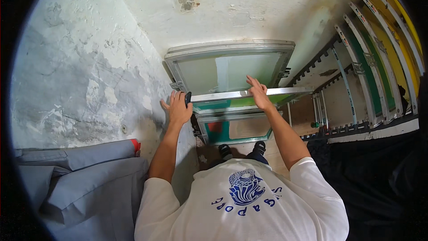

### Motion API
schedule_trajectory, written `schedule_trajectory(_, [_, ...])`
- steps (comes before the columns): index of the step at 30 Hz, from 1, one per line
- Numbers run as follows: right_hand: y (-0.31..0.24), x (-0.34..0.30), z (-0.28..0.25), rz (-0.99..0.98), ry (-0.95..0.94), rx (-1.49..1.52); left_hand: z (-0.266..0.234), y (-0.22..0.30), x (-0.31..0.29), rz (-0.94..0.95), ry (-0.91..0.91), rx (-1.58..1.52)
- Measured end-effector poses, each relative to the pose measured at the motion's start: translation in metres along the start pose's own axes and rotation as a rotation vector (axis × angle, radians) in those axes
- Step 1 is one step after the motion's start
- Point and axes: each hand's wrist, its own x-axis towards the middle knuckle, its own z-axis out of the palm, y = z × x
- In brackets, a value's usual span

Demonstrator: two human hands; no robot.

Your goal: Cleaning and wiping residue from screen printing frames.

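Observation:
An upright metal-edged screen printing frame [214, 95] with green panels stands in front of me, its silver top bar running across between my hands. My left hand [179, 108] is curled over the left end of that bar. A small black piece [188, 98] sits against its thumb side; I cannot tell whether it belongs to the frame. Farther right, my right hand [258, 93] lies across the bar with its fingers stretched toward the far side. Behind this frame a larger pale framed screen [196, 73] leans on the wall. Nearer my feet stands another framed screen [247, 130].
Green and yellow framed screens [372, 62] stand in a notched rack [356, 130] on the right. Grey cloth [98, 183] hangs at the lower left, black cloth [374, 174] at the lower right. A peeling wall [89, 62] rises close on the left.

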Motion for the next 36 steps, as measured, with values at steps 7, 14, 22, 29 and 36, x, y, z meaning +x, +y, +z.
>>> schedule_trajectory(7, [-0.006,-0.003,-0.004,-0.013,-0.027,-0.051,0.019,0.094,0.016,0.176,-0.121,-0.054])
schedule_trajectory(14, [-0.016,-0.007,0.003,-0.036,0.039,-0.322,0.008,0.138,0.034,0.074,-0.372,-0.243])
schedule_trajectory(22, [-0.084,-0.022,0.088,-0.284,-0.121,-0.397,0.021,0.111,0.051,0.004,-0.621,-0.426])
schedule_trajectory(29, [-0.086,-0.008,0.109,-0.298,0.01,-0.483,0.027,0.074,0.06,0.089,-0.567,-0.51])
schedule_trajectory(36, [-0.075,-0.005,0.092,-0.286,-0.012,-0.624,0.012,0.061,0.06,0.113,-0.556,-0.515])
